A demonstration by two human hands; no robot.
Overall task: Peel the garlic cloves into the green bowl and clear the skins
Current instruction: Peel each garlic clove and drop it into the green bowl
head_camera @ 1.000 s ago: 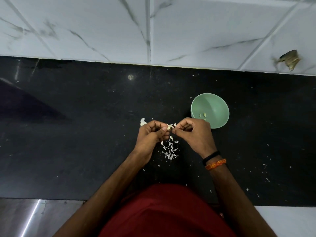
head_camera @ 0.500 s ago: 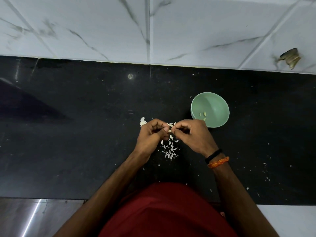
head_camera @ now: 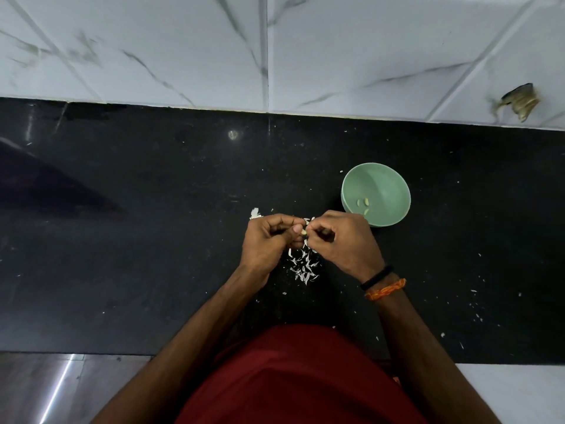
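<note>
Left hand (head_camera: 269,240): fingers curled, thumb and fingertips pinching a garlic clove (head_camera: 303,232) from its left side; knuckles up, forearm running down toward the body.
Right hand (head_camera: 344,243): fingers curled, fingertips meeting the left hand's at the same clove and pinching it from the right; the two hands touch at the fingertips.
Garlic clove: small, pale yellow, held between the two hands above the counter; mostly hidden by the fingers, so how much skin remains on it cannot be told.
Green bowl (head_camera: 394,185): upright on the counter, just beyond and to the right of the right hand, whose knuckles overlap its near rim in this view.
Peeled cloves (head_camera: 363,205): three small pale pieces lying inside the bowl, at the side nearest the right hand.
Skins (head_camera: 304,266): heap of thin white flakes on the counter, directly below the joined fingertips and between the two wrists.
Skin scrap (head_camera: 255,213): a single larger white piece on the counter, just beyond the left hand's knuckles.
Loose flecks (head_camera: 477,315): scattered white bits on the counter, well to the right of the right forearm.
Counter (head_camera: 122,255): black polished slab under both hands.
Wristbands (head_camera: 383,286): one black, one orange, side by side on the right wrist.
Tiled wall (head_camera: 183,50): white marble-veined tiles beyond the hands, behind the counter.
Red garment (head_camera: 299,381): on the person's torso, below both forearms.
</note>
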